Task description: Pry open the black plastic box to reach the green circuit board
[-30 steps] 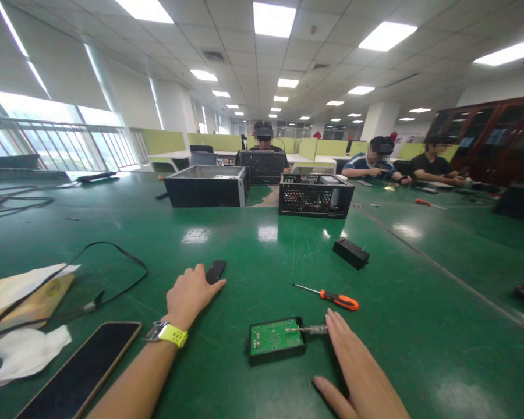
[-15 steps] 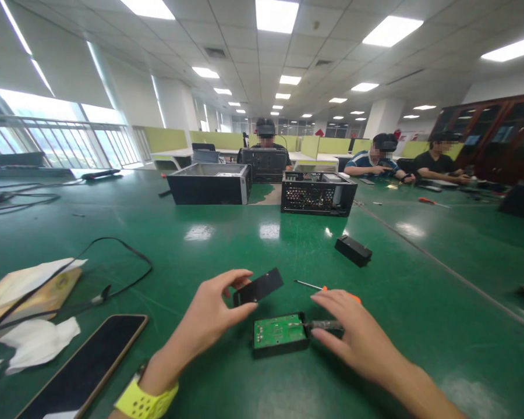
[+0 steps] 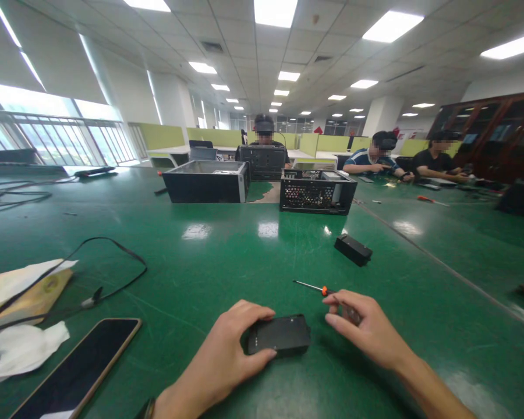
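My left hand (image 3: 229,355) grips a small black case (image 3: 280,334) on the green table. Its thumb and fingers span the case's left end, and a flat black cover with small holes lies over the top. The circuit board is hidden under it. To the right, my right hand (image 3: 367,326) is raised with curled fingers, apart from the case. A dark greyish thing shows between its fingers, mostly hidden. Just beyond those fingertips lies a screwdriver (image 3: 310,286) with an orange and black handle, partly covered by the hand.
Another black case (image 3: 353,249) lies farther right. A phone (image 3: 76,372), white tissue (image 3: 28,349), a paper packet (image 3: 39,288) and a black cable (image 3: 131,251) lie at left. Two open computer cases (image 3: 209,187) (image 3: 318,193) stand ahead. People sit across the table.
My left hand has lowered the black cover onto the case, hiding the green circuit board. My right hand has drawn back from the case, taking the dark tool away from the board.
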Motion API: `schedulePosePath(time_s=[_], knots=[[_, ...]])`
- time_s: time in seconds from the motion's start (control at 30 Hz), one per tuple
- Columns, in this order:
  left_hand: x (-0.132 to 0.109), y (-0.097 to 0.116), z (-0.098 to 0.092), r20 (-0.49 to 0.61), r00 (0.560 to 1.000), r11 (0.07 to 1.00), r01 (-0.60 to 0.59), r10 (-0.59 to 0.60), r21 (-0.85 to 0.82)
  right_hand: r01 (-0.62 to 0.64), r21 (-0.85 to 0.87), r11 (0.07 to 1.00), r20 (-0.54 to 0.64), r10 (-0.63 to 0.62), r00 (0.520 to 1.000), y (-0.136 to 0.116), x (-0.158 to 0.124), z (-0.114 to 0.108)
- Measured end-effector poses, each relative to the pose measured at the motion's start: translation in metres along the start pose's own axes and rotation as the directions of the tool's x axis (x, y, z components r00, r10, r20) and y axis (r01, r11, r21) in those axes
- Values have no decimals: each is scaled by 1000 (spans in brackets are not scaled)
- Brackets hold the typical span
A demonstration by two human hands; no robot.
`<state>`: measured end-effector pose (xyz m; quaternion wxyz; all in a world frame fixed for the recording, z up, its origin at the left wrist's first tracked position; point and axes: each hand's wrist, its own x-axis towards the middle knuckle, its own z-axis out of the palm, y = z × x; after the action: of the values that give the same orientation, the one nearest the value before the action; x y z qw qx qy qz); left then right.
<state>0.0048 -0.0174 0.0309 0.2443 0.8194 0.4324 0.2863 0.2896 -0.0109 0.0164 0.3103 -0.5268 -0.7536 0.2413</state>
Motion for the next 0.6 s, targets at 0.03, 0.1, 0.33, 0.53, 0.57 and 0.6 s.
schedulePosePath(time_s=[0.03, 0.1, 0.33, 0.53, 0.57, 0.6], knots=[[0, -1, 1, -5, 1000, 1000, -3, 3, 7, 13, 30, 999, 21, -14, 1000, -4, 2, 7], [-1, -4, 3, -23, 1000, 1000, -13, 14, 28, 51, 65, 997, 68, -56, 996, -11, 6, 21], [-1, -20, 11, -147, 971, 977, -168, 186, 129, 167, 26, 986, 85, -168, 982, -15, 15, 42], [-1, -27, 8, -174, 931, 930, -276, 322, 245, 270, 34, 962, 83, -272, 959, -5, 18, 46], [-1, -29, 8, -171, 923, 919, -294, 344, 261, 290, 33, 956, 84, -292, 953, -4, 18, 48], [-2, -32, 8, -171, 916, 909, -310, 364, 278, 307, 30, 951, 83, -308, 948, -4, 18, 49]])
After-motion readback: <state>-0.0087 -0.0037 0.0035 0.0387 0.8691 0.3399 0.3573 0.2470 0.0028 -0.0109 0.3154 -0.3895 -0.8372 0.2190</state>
